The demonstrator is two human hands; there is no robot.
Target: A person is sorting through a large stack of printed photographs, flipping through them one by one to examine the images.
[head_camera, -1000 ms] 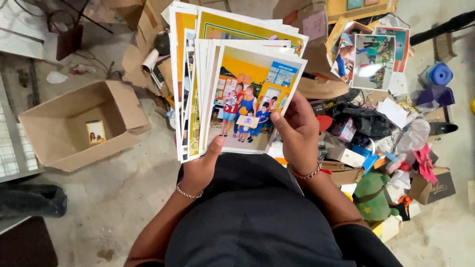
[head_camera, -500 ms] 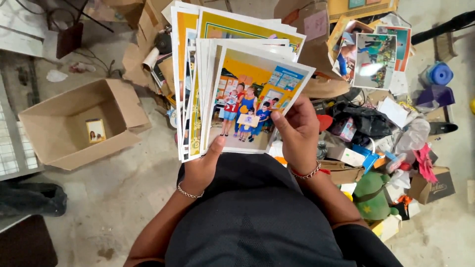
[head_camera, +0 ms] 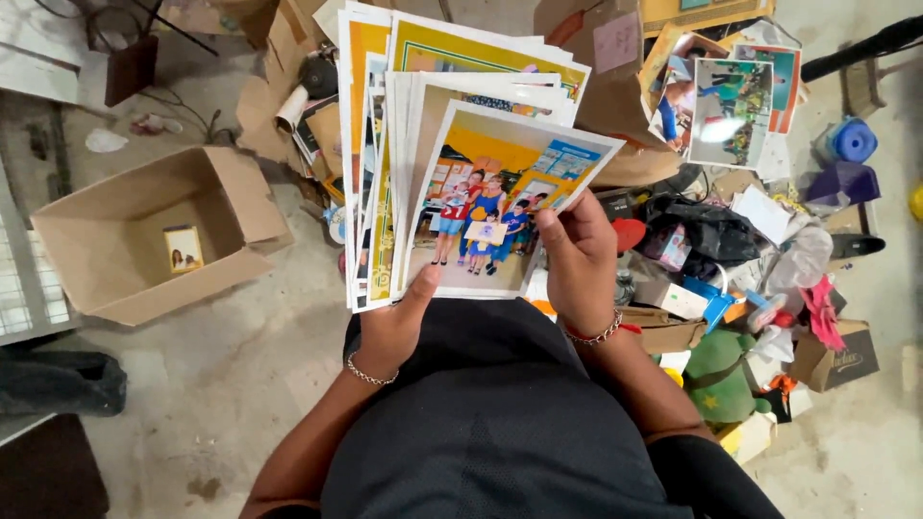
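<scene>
- Head view, only one. Landmark: photo stack [head_camera: 423, 163].
- Left hand [head_camera: 392, 327] grips the stack's lower edge, thumb on top, fingers hidden beneath the prints.
- Right hand [head_camera: 577, 259] pinches the top photo [head_camera: 495, 207] at its right edge, thumb on the face; other fingertips are behind it.
- Stack is fanned, so only edge strips of the lower prints show; yellow borders, glossy paper. Its top edge is cut off by the frame.
- Top photo: glossy rectangle, group of people against an orange wall; faces too small to make out.
- Left of the stack: open cardboard box [head_camera: 144, 231], flaps out, one small photo [head_camera: 183, 247] on its floor.
- Right of the stack: loose prints [head_camera: 731, 111] with a glare spot, then a mixed clutter pile [head_camera: 750, 279]; most items hard to identify.
- Far right of the stack: blue roll [head_camera: 853, 140].
- Below the stack: dark lap fabric hides the floor.
- Floor is rough, stained concrete.
</scene>
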